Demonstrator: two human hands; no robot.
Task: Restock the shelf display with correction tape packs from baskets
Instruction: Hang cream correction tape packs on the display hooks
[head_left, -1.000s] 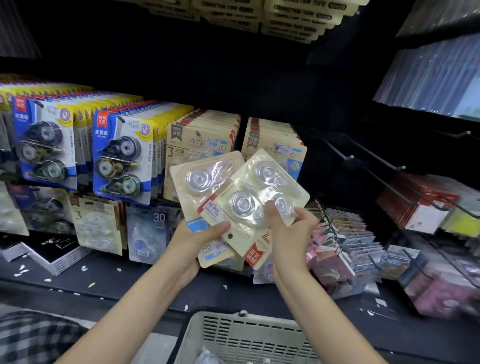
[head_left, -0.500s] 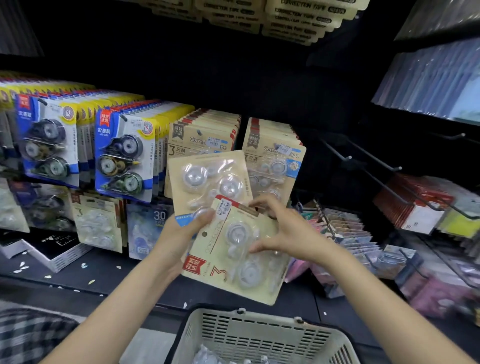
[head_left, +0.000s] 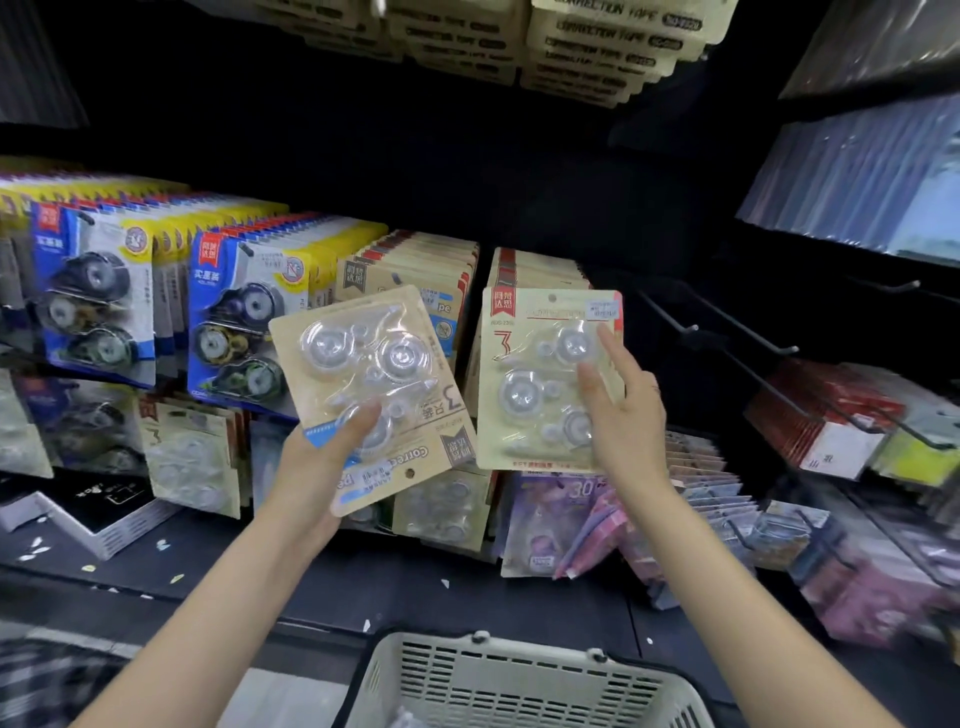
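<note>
head view: one camera only, looking down at both arms in front of a dark shelf display

left hand: gripping a beige correction tape pack by its lower edge, thumb curled over the front blister, fingers clamped round the back. This pack is upside down and tilted, print reading the wrong way up

right hand: holding a second correction tape pack upright, fingers pinching its right edge, index finger stretched up along the card. It sits right in front of the right-hand beige row, can't tell if it's actually on a hook

two held packs: side by side, not touching, small gap between them

shelf rows: blue and yellow packs with dark tape units on the left, then another beige row behind the tilted pack

lower tier: more blister packs, pretty blurry, plus a purple pack marked 30

empty hooks: bare black pegs sticking out just right of the beige rows

basket: pale slatted plastic, bottom centre, below both hands; contents barely visible

top: beige cards printed CORRECTION TAPE hanging overhead
</note>
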